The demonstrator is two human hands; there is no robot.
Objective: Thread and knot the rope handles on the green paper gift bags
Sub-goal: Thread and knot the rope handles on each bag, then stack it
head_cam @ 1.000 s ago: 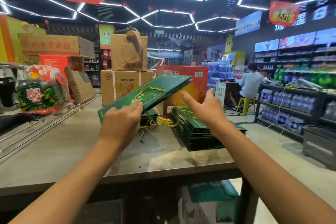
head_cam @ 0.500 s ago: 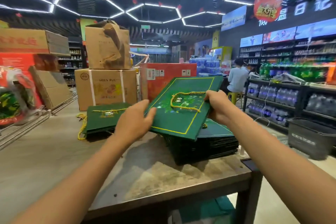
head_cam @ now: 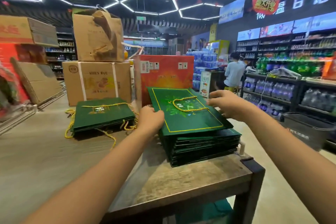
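A flat green paper gift bag (head_cam: 189, 120) with a yellow border lies on top of the right-hand stack of green bags (head_cam: 203, 145). Its gold rope handle (head_cam: 187, 104) loops across its face. My left hand (head_cam: 151, 120) grips the bag's left edge, and my right hand (head_cam: 225, 104) holds its right edge near the handle. A lower stack of green bags (head_cam: 103, 116) lies to the left, with gold rope handles and loose rope ends trailing around it.
The bags rest on a worn wooden table (head_cam: 181, 182) whose right corner is close to the stack. Cardboard boxes (head_cam: 98, 82) and a red carton (head_cam: 167, 72) stand behind. A seated person (head_cam: 234, 72) and drink shelves (head_cam: 283, 94) are to the right.
Both hands have carried the green bag from the air over the left stack, turned it face up and lowered it onto the right stack. My view swung right.
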